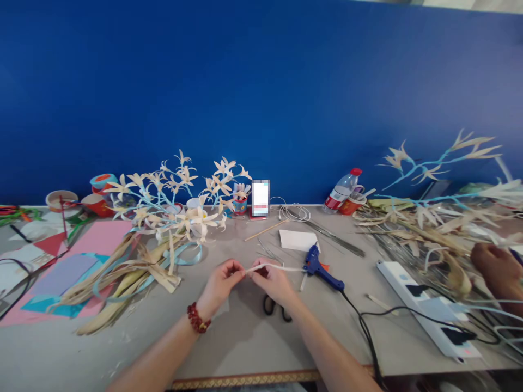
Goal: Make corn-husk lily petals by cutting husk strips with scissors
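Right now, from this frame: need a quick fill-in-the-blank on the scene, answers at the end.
1. The left hand and right hand pinch a pale strip, and the beaded bracelet is on the ____ wrist.
2. The glue gun lies to the ____ of both hands.
3. The bottle has a ____ cap.

Missing words: left; right; red.

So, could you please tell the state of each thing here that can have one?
Left hand: pinching the pale strip
Right hand: pinching it too
Glue gun: lying down, cord attached
Scissors: partly hidden, handles apart
Bottle: capped, tilted
Phone: upright, lit
Power strip: plugs inserted
White cable: coiled
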Demonstrator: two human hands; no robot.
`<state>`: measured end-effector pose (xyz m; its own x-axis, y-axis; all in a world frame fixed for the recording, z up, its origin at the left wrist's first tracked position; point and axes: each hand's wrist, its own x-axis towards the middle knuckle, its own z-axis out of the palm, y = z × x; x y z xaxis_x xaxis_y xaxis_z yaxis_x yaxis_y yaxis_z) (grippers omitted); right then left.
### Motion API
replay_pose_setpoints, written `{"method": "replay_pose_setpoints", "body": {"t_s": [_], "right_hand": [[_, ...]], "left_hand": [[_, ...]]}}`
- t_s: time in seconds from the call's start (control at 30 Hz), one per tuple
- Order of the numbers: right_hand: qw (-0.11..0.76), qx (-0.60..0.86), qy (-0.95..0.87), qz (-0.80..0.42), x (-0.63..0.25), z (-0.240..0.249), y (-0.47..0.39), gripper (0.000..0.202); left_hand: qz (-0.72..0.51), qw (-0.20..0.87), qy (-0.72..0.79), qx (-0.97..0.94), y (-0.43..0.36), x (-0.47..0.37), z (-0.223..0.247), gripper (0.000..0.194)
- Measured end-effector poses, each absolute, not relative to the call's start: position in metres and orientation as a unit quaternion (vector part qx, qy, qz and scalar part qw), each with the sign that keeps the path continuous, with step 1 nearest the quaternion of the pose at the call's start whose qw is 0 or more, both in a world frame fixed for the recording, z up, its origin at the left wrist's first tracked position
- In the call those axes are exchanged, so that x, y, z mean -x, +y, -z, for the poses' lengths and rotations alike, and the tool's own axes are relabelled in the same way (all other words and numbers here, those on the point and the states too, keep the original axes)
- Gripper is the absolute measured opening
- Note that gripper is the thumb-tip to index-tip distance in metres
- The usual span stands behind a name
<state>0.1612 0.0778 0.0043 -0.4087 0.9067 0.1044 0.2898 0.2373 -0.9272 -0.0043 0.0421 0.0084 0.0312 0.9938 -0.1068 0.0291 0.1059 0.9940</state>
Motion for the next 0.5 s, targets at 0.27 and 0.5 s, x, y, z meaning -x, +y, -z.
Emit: {"method": "replay_pose_setpoints", "body": {"t_s": [0.27, 0.5], "right_hand": [[0.365, 0.419, -0.708, -0.437, -0.162, 0.007, 0.075, 0.011], [0.386, 0.388, -0.706, -0.45, -0.163, 0.006, 0.071, 0.013]], "left_hand": [[-0.45, 0.449, 0.535, -0.556, 0.039, 0.0, 0.009, 0.014], [-0.466, 0.451, 0.533, -0.543, 0.038, 0.0, 0.012, 0.013]]}}
